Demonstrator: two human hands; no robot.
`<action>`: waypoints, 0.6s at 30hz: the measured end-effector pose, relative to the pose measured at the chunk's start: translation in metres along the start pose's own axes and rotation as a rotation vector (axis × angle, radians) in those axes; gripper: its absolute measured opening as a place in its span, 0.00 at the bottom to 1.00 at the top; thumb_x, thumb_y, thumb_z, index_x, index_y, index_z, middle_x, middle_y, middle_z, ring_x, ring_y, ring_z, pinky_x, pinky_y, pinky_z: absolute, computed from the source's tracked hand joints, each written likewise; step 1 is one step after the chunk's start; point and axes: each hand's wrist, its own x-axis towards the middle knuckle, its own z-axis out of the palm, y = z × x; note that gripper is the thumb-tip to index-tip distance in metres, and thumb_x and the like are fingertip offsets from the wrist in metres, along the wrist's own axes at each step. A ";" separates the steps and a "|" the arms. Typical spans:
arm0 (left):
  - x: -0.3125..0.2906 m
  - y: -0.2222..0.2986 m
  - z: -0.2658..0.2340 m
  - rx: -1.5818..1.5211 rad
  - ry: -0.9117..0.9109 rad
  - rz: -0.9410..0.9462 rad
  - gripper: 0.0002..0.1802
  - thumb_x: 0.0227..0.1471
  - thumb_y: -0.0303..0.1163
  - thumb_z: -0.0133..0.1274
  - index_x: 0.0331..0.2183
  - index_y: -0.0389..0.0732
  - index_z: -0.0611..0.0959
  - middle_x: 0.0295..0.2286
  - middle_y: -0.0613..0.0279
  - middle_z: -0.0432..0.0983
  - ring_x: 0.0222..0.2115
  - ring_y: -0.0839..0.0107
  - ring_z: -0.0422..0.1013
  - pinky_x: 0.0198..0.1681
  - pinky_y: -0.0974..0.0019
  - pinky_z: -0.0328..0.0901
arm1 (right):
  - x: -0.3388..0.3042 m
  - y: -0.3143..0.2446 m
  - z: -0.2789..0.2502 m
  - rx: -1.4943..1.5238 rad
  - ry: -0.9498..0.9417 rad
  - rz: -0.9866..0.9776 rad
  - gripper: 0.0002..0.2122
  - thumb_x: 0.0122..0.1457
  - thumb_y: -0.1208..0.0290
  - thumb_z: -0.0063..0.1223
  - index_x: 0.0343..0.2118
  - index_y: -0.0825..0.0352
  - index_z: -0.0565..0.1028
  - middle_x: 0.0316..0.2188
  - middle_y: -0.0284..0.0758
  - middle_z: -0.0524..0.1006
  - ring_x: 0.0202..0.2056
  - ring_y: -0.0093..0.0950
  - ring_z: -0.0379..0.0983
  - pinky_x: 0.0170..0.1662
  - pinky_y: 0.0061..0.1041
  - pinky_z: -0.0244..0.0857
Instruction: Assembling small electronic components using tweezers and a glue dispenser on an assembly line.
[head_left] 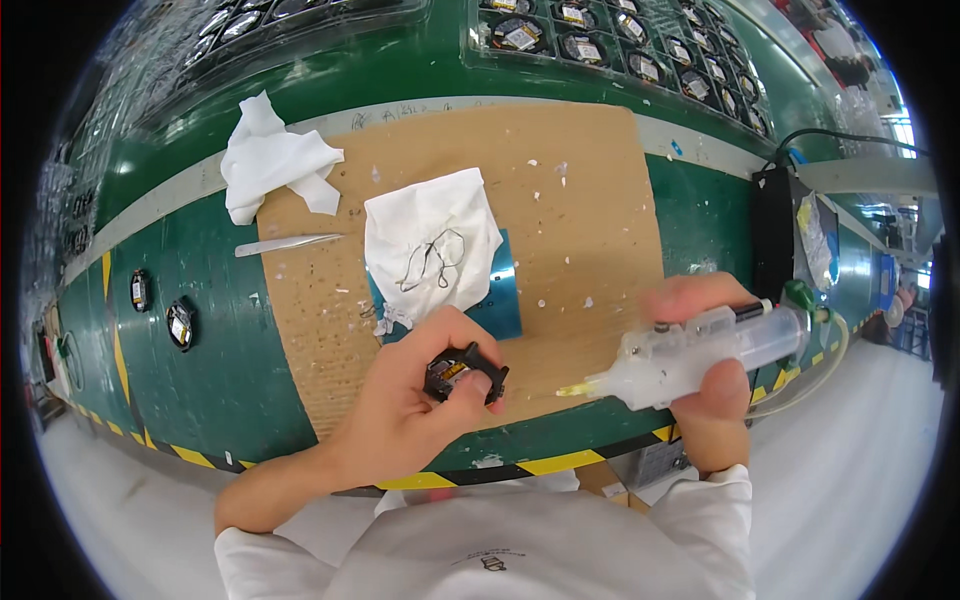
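Between the thumb and fingers of my left hand (425,385) is a small black round part (440,374) with a label on its face. My right hand (715,390) is wrapped round a translucent glue-dispensing syringe (665,370). Its yellowish tip (575,389) points left toward the black part, with a gap between them. Beyond my left hand, a white cloth (430,235) lies over a blue plate (506,300), and thin dark loops (435,258), perhaps rubber rings, rest on the cloth.
A stained cardboard sheet (590,230) covers the bench's middle. Tweezers (290,244) and a crumpled white cloth (275,160) lie at its left edge. Two black parts (180,325) sit further left. Trays of similar parts (620,45) stand at the back. A black box (780,230) and a hose (835,355) are at right.
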 end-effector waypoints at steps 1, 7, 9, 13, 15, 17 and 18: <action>0.000 0.000 -0.001 0.022 -0.006 0.008 0.06 0.61 0.20 0.47 0.41 0.36 0.73 0.33 0.62 0.73 0.33 0.78 0.73 0.37 0.71 0.68 | 0.001 0.000 0.002 0.014 -0.002 -0.067 0.33 0.53 0.42 0.64 0.42 0.76 0.80 0.35 0.41 0.84 0.31 0.26 0.80 0.35 0.24 0.74; 0.000 -0.005 -0.002 0.051 -0.018 0.036 0.07 0.63 0.21 0.47 0.44 0.36 0.72 0.33 0.61 0.75 0.33 0.80 0.70 0.37 0.72 0.68 | 0.007 0.003 0.002 -0.036 -0.087 -0.338 0.28 0.53 0.51 0.66 0.42 0.77 0.80 0.27 0.38 0.83 0.23 0.25 0.78 0.26 0.22 0.70; 0.000 -0.004 0.001 0.040 -0.003 0.019 0.07 0.65 0.22 0.47 0.45 0.36 0.71 0.34 0.60 0.76 0.33 0.80 0.70 0.37 0.72 0.67 | 0.015 0.003 0.004 -0.087 -0.134 -0.418 0.27 0.53 0.52 0.66 0.41 0.77 0.81 0.25 0.37 0.82 0.21 0.25 0.77 0.24 0.22 0.68; 0.002 0.001 -0.001 0.130 -0.044 -0.041 0.11 0.67 0.22 0.42 0.50 0.37 0.67 0.40 0.57 0.76 0.39 0.79 0.68 0.39 0.74 0.66 | 0.013 -0.008 0.008 -0.240 -0.227 -0.422 0.25 0.53 0.49 0.67 0.39 0.72 0.80 0.22 0.33 0.78 0.19 0.27 0.71 0.26 0.25 0.63; 0.002 0.002 -0.002 0.175 -0.100 -0.102 0.12 0.67 0.20 0.40 0.51 0.38 0.66 0.46 0.55 0.74 0.45 0.79 0.68 0.41 0.75 0.67 | 0.011 -0.008 0.008 -0.299 -0.256 -0.381 0.29 0.53 0.41 0.67 0.39 0.67 0.78 0.24 0.32 0.76 0.21 0.27 0.69 0.29 0.27 0.62; 0.000 0.001 0.000 0.172 -0.045 -0.096 0.14 0.67 0.20 0.44 0.53 0.36 0.67 0.39 0.56 0.77 0.36 0.79 0.69 0.38 0.73 0.65 | 0.012 -0.004 0.010 -0.318 -0.291 -0.481 0.26 0.55 0.45 0.67 0.37 0.69 0.78 0.16 0.30 0.73 0.13 0.25 0.62 0.22 0.25 0.57; -0.001 -0.001 0.000 0.171 -0.046 -0.094 0.14 0.67 0.20 0.44 0.53 0.36 0.67 0.39 0.56 0.77 0.36 0.79 0.69 0.38 0.73 0.65 | 0.014 -0.008 0.011 -0.371 -0.321 -0.519 0.24 0.56 0.49 0.67 0.37 0.70 0.78 0.14 0.29 0.72 0.12 0.24 0.61 0.19 0.23 0.53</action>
